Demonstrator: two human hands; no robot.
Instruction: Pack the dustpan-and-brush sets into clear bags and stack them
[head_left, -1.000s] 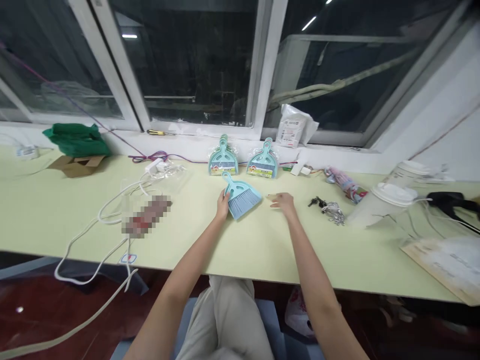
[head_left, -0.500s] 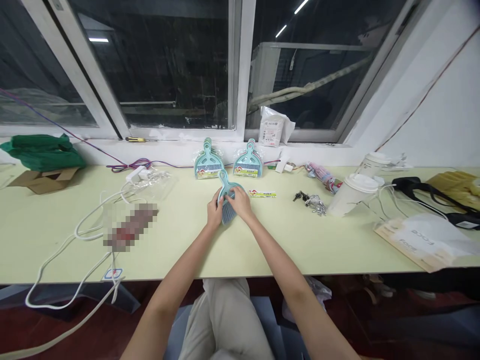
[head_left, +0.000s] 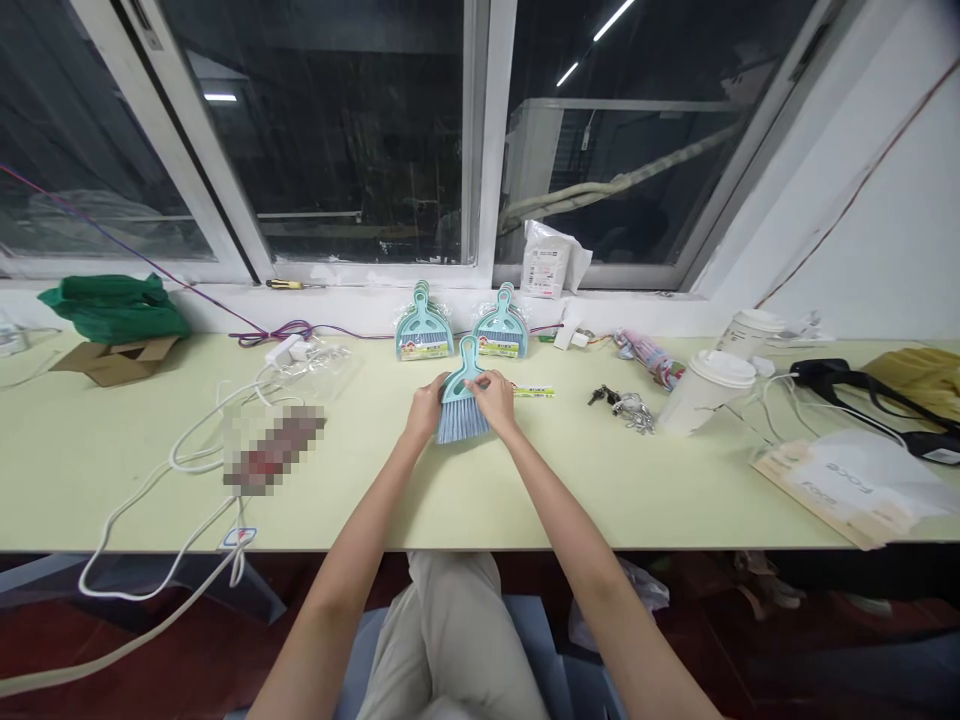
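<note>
Brush: light teal body, looped handle [head_left: 469, 350] with a hole at the top, grey-blue bristles [head_left: 461, 426] fanned out along the bottom; whether a dustpan sat behind it, couldn't tell.
Brush [head_left: 456, 386] location: in both hands at table centre, handle pointing to the window, bristles toward the person; touching the tabletop or held just above, couldn't tell.
Left hand [head_left: 426, 407]: fingers closed on the left edge of the body.
Right hand [head_left: 496, 401]: thumb and fingertips pinched together at the right side of the body, just above the bristles.
Label strip [head_left: 535, 391]: flat on the table, just beside the right hand.
Far side: two packaged sets [head_left: 424, 330] stood near the wall, close behind the handle.
Near side: plain table [head_left: 465, 505] between bristles and front edge.
Left room: wide stretch up to the blurred-out item [head_left: 274, 450].
Right room: shorter stretch up to the keys [head_left: 624, 408], then cups [head_left: 705, 390].
</note>
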